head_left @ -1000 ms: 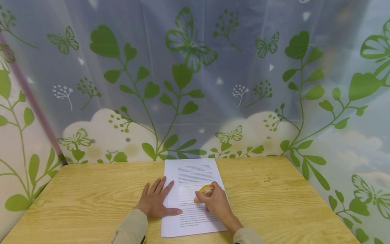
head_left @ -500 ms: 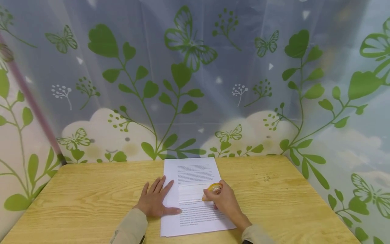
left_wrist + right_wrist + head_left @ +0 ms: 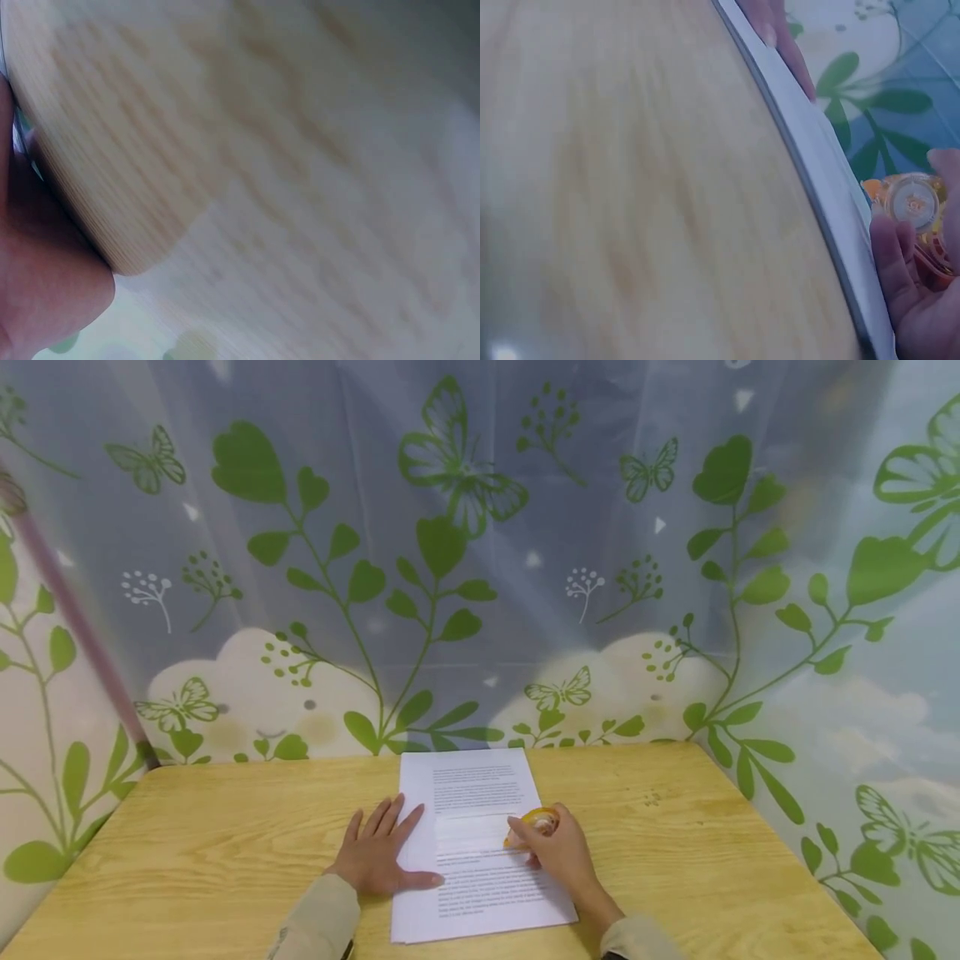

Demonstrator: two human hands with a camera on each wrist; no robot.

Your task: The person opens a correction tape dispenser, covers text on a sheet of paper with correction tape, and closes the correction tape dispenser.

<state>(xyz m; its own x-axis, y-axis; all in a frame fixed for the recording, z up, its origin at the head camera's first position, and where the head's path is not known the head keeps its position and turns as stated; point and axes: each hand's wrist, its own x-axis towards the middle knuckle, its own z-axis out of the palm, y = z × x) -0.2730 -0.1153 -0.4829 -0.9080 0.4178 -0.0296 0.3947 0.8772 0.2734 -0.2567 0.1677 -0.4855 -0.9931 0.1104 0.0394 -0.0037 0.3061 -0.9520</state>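
Observation:
A stack of printed paper [image 3: 420,910] lies on the wooden table, with a white blank band between its paragraphs. My left hand [image 3: 378,857] rests spread over the stack's left edge, the thumb on the sheet. Near the stack's right edge, my right hand [image 3: 566,852] pinches a correction tape [image 3: 543,820] with a see-through orange-yellow case. Its tip is right at the right end of the white band. In the right wrist view, the correction tape [image 3: 913,204] shows its round reel between thumb and fingers. The left wrist view holds only part of the left hand [image 3: 52,285].
The wood-grain table [image 3: 240,835] extends to both sides of the paper. Behind it hangs a curtain [image 3: 480,610] printed with green leaves, butterflies and clouds, reaching down to the table's back edge.
My right hand has slid rightward across the page with the correction tape, towards the sheet's right edge. The left hand stays in place on the paper.

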